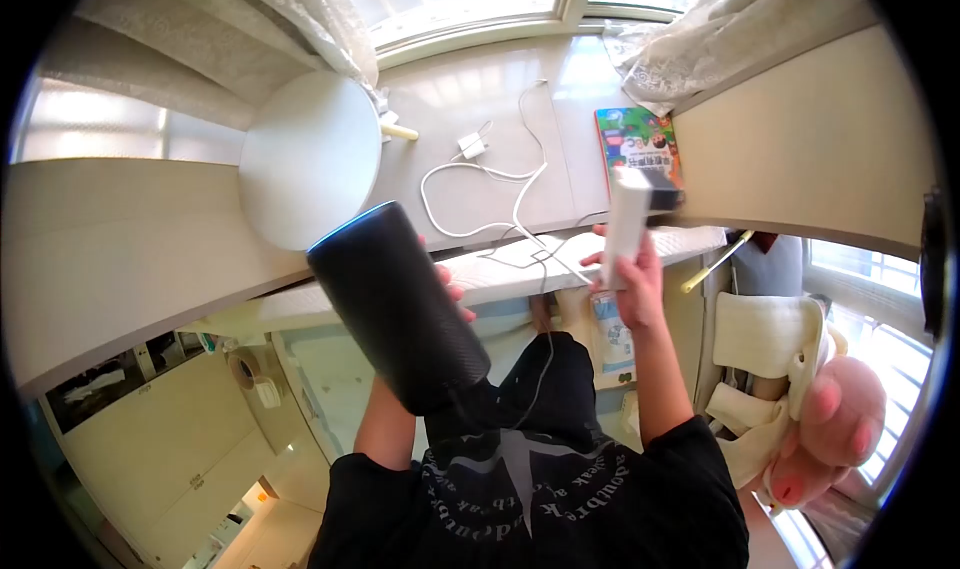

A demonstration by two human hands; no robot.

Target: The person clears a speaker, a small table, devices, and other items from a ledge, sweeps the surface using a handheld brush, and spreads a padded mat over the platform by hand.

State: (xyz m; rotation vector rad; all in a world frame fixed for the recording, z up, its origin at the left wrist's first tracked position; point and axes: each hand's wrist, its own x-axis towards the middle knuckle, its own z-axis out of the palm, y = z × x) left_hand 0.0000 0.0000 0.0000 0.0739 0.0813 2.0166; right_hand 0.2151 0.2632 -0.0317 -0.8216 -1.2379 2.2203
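A tall black cylindrical smart speaker (395, 309), blue light glowing along its top rim, leans to the left in my left hand (450, 287). The speaker hides most of that hand; only fingertips show at its right side. My right hand (636, 281) is closed around a white power strip (627, 224), held upright and slightly blurred. At the strip's upper right sits a black block-shaped adapter (662, 191). A thin dark cable (545, 369) hangs down over my lap. Behind my hands, a white cord (432, 194) lies looped on the sill.
On the window sill (430, 89) lie a white charger plug (471, 146) and a colourful book (640, 134) near the right wall. A round white stool (312, 159) rests on its side at the left. A pink plush toy (835, 419) is at the right.
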